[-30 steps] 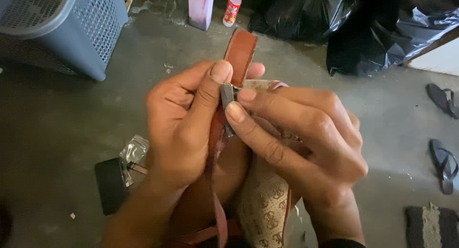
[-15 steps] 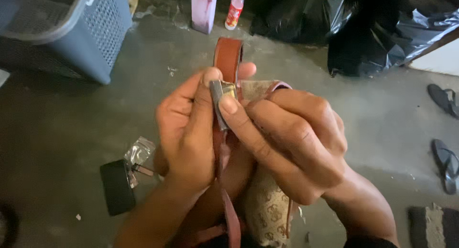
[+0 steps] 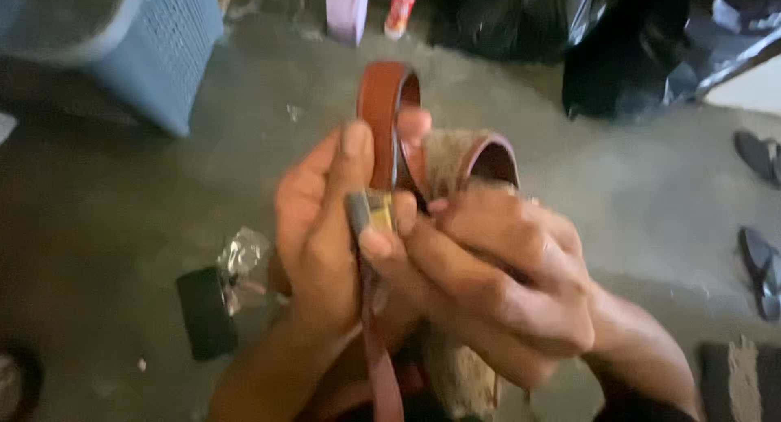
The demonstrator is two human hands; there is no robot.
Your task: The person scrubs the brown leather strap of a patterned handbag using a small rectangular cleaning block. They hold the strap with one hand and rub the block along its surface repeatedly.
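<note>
Since 0.5 s ago, strap [image 3: 382, 121] looped higher. Left hand [image 3: 321, 227] closed around strap, thumb on metal buckle [image 3: 373, 212]. Right hand [image 3: 504, 284] pinches buckle, gripping patterned bag [image 3: 460, 157]. Concrete floor [image 3: 122, 227] below; basket [image 3: 122, 48] upper left.

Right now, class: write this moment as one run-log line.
left hand: grips brown strap | right hand: pinches metal buckle | beige bag behind | floor: grey basket, sandals
</note>
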